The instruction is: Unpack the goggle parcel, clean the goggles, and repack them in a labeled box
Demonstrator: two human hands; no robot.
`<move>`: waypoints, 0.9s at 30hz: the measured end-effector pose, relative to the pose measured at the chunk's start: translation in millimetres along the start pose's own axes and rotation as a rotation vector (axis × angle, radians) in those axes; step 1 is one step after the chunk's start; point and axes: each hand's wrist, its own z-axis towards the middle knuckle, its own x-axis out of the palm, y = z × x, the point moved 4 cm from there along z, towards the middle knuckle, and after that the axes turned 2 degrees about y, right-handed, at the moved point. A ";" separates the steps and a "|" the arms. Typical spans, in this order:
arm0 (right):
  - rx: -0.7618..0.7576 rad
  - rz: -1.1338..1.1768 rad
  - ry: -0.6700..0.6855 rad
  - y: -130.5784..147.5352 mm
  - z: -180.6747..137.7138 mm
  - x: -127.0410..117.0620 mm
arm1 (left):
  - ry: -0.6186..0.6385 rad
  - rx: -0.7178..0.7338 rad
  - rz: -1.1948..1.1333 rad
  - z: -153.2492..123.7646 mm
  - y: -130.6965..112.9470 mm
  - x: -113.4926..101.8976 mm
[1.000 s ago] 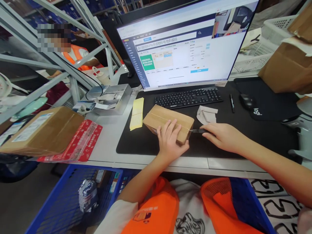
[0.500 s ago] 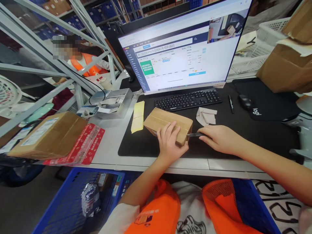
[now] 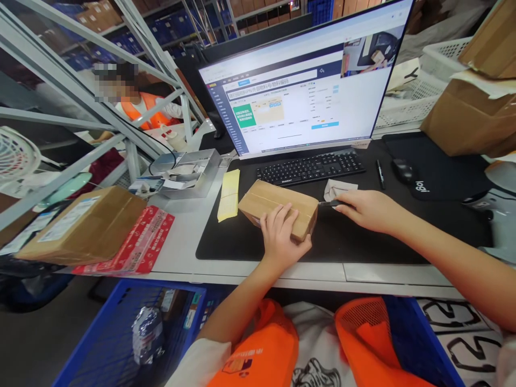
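A brown taped cardboard box [image 3: 268, 194] rests on the black desk mat [image 3: 229, 244], in front of the keyboard [image 3: 310, 166]. My left hand [image 3: 282, 236] grips its near right part, fingers over the top and thumb at the end face. In my right hand [image 3: 371, 212] is a slim dark box cutter [image 3: 329, 203], its tip at the box's upper right corner. Behind that hand lies a crumpled pale cloth or paper piece [image 3: 336, 187]. A yellow paper bundle [image 3: 229, 196] sits left of the box.
A monitor [image 3: 298, 102] stands behind the keyboard. To the right are a pen [image 3: 380, 174] and mouse [image 3: 404, 170]. Another carton [image 3: 84, 231] lies on a red package [image 3: 151, 242] at left. A blue crate [image 3: 102, 322] is below. Beyond the frame, a person in orange [image 3: 147, 110] sits.
My right hand and the box cutter have moved up along the box's right end, from its front side to the far corner. My left hand and the box have stayed in place.
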 end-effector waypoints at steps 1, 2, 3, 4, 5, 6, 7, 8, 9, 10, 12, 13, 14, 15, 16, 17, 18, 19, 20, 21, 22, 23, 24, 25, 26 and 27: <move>0.014 0.000 -0.009 -5.0 0.8 0.7 | 0.001 -0.002 0.002 -0.1 -0.4 0.9; 0.021 0.011 -0.008 -9.3 1.1 1.8 | 0.002 -0.005 0.004 -0.4 -1.1 1.7; 0.029 0.028 -0.002 -13.5 1.0 3.1 | 0.002 -0.007 0.004 -0.8 -2.1 2.2; 0.045 0.045 0.003 -17.7 0.3 4.5 | 0.002 -0.012 0.002 -1.2 -3.1 1.9; 0.071 0.059 0.003 -22.0 -0.9 5.8 | 0.007 -0.015 -0.002 -1.5 -3.6 0.5; 0.104 0.073 -0.002 -26.3 -2.6 7.2 | 0.023 -0.011 -0.012 -1.7 -3.2 -2.1; 0.144 0.090 -0.016 -29.8 -4.9 8.6 | 0.062 0.004 -0.029 -1.7 -1.4 -5.7; 0.188 0.118 -0.045 -31.9 -7.7 10.0 | 0.118 0.028 -0.059 -1.7 2.6 -10.3; 0.227 0.163 -0.083 -31.6 -11.0 11.8 | 0.174 0.053 -0.098 -1.7 9.5 -16.3; 0.253 0.228 -0.122 -28.0 -14.5 14.3 | 0.208 0.062 -0.133 -1.6 20.4 -23.5; 0.268 0.393 -0.190 -10.1 -21.9 21.1 | 0.179 -0.024 -0.157 -0.6 55.4 -39.1; 0.262 0.480 -0.218 3.5 -25.1 24.8 | 0.119 -0.132 -0.139 -0.3 78.3 -45.5; 0.256 0.565 -0.236 18.8 -27.8 28.4 | 0.077 -0.262 -0.132 -0.9 101.8 -48.7; 0.257 0.657 -0.244 34.2 -29.5 31.7 | 0.077 -0.380 -0.177 -2.3 122.8 -47.5; 0.268 0.759 -0.243 48.4 -30.1 34.4 | 0.113 -0.472 -0.278 -4.4 139.3 -42.6; 0.286 0.865 -0.232 60.3 -29.2 36.2 | 0.164 -0.541 -0.413 -7.1 150.1 -36.0; 0.305 0.966 -0.207 69.1 -26.8 37.3 | 0.200 -0.587 -0.543 -10.4 154.9 -30.0; 0.322 1.047 -0.176 74.1 -23.0 37.2 | 0.214 -0.620 -0.641 -14.5 154.4 -26.3; 0.343 1.096 -0.158 74.4 -18.2 35.7 | 0.200 -0.645 -0.691 -19.3 149.7 -25.7; 0.370 1.109 -0.155 70.2 -13.0 33.0 | 0.173 -0.661 -0.687 -24.8 141.5 -27.9; 0.398 1.093 -0.157 62.5 -7.6 29.6 | 0.157 -0.661 -0.639 -30.6 130.3 -32.1; 0.423 1.057 -0.164 52.5 -2.3 25.7 | 0.155 -0.638 -0.565 -36.1 116.9 -37.5; 0.434 1.002 -0.167 42.2 2.5 21.4 | 0.162 -0.589 -0.473 -40.5 102.5 -43.4; 0.425 0.925 -0.171 33.2 6.8 16.4 | 0.157 -0.515 -0.371 -43.6 88.2 -49.7; 0.396 0.821 -0.185 26.8 10.6 10.4 | 0.129 -0.424 -0.267 -45.2 74.8 -55.8; 0.352 0.695 -0.211 24.1 13.6 3.4 | 0.084 -0.322 -0.178 -45.5 62.7 -60.9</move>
